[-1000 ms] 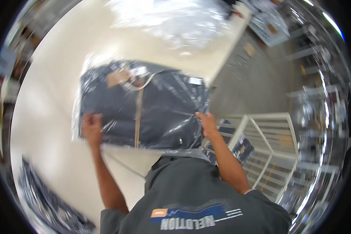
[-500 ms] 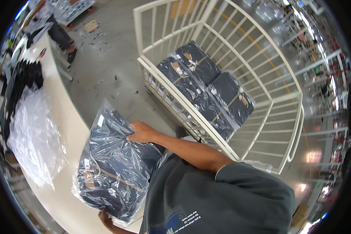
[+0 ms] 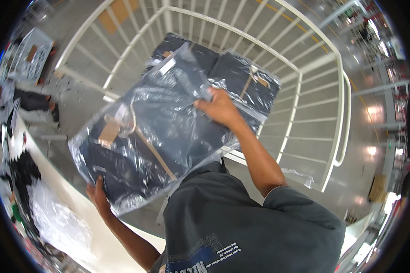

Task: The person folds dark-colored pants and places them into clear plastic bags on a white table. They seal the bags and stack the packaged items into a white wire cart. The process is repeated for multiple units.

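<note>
A dark folded garment in a clear plastic bag (image 3: 155, 123) hangs between my two hands, in front of me and partly over the near side of a white barred cart. My right hand (image 3: 218, 107) grips its far right part, bunching the plastic under the fingers. At the near left corner, my left hand (image 3: 98, 195) pinches the edge, thumb on top. A tan tag, a pale cord and a tan strip show through the plastic. Inside the cart lie more bagged dark garments (image 3: 246, 84), partly hidden behind the one I hold.
The white cart (image 3: 296, 109) has barred sides and a curved rail. On my left, a pale table (image 3: 61, 182) carries a heap of clear plastic bags (image 3: 54, 218) and dark cloth (image 3: 26, 175). Farther left are a person's leg (image 3: 34, 100) and a grey crate (image 3: 32, 54).
The bagged garment has moved up and right from above the table to the cart's near side, with both hands still holding it. The view has turned toward the cart.
</note>
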Available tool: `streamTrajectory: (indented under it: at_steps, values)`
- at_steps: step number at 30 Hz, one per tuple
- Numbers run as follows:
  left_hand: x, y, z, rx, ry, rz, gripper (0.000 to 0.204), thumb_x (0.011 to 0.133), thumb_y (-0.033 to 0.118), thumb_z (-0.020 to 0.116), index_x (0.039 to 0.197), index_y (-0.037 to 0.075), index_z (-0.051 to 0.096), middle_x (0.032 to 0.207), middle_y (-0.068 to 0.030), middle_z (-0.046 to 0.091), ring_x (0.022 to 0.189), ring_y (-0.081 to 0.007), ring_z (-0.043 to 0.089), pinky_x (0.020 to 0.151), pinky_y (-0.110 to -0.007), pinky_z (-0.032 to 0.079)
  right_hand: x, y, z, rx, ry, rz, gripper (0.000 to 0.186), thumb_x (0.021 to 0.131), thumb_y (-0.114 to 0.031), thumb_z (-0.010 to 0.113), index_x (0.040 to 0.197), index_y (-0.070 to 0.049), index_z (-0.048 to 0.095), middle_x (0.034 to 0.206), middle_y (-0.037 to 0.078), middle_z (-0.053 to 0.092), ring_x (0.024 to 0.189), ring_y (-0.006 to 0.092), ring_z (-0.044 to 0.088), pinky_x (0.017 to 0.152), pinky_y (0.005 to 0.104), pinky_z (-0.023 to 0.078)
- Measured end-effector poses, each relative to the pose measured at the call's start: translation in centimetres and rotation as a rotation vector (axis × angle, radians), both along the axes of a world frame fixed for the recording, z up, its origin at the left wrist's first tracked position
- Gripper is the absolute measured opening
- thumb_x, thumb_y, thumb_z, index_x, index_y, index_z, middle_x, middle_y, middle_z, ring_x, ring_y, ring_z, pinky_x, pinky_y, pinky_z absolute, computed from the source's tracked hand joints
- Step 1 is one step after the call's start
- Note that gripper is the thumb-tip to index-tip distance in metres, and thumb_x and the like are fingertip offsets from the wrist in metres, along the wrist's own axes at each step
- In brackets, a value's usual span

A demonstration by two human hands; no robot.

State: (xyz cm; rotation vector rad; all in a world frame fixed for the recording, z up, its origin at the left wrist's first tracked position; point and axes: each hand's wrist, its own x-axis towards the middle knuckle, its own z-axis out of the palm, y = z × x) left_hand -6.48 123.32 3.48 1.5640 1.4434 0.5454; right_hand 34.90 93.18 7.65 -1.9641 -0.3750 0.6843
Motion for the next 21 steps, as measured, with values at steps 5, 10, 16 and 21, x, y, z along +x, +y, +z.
streamTrajectory:
  at_steps: [5,10,16,21]
  values:
    - [23.8,-0.2,1.5,0.010,-0.129,-0.468,0.031,0.088,0.021,0.074,0.105,-0.005,0.068,0.092,-0.0065,0.070,0.081,-0.0143,0.062,0.075,-0.031,0.049,6.6,-14.0,-1.2,0.070,-0.032,-0.486,0.023,0.088,-0.007,0.072,0.110,0.002,0.068,0.091,0.005,0.072,0.075,0.0110,0.065,0.067,0.0292,0.053]
    - [37.9,-5.6,-0.3,-0.037,-0.098,-0.723,0.025,0.086,0.022,0.076,0.097,0.001,0.069,0.079,-0.0002,0.065,0.070,-0.0084,0.056,0.065,-0.027,0.045,5.9,-25.1,-3.7,0.134,-0.018,-0.892,0.021,0.087,-0.010,0.073,0.104,0.002,0.069,0.082,0.005,0.070,0.069,0.0121,0.063,0.064,0.0285,0.051]
    - [34.8,-2.6,-15.9,0.265,0.013,-0.773,0.049,0.088,0.032,0.077,0.119,-0.001,0.059,0.098,-0.0083,0.068,0.080,-0.0140,0.061,0.074,-0.030,0.050,0.8,-34.6,-17.8,-0.924,-0.260,-0.887,0.071,0.082,-0.039,0.078,0.132,0.005,0.053,0.127,0.028,0.060,0.112,0.0357,0.064,0.094,0.0436,0.052]
    - [13.3,0.0,-22.5,-0.167,0.208,-0.421,0.026,0.095,0.029,0.066,0.107,0.008,0.058,0.086,-0.0042,0.061,0.072,-0.0140,0.056,0.062,-0.030,0.046,-8.6,-32.4,-25.3,-0.977,0.027,-0.984,0.075,0.084,-0.041,0.073,0.139,0.001,0.044,0.135,0.030,0.048,0.123,0.0464,0.054,0.102,0.0515,0.047]
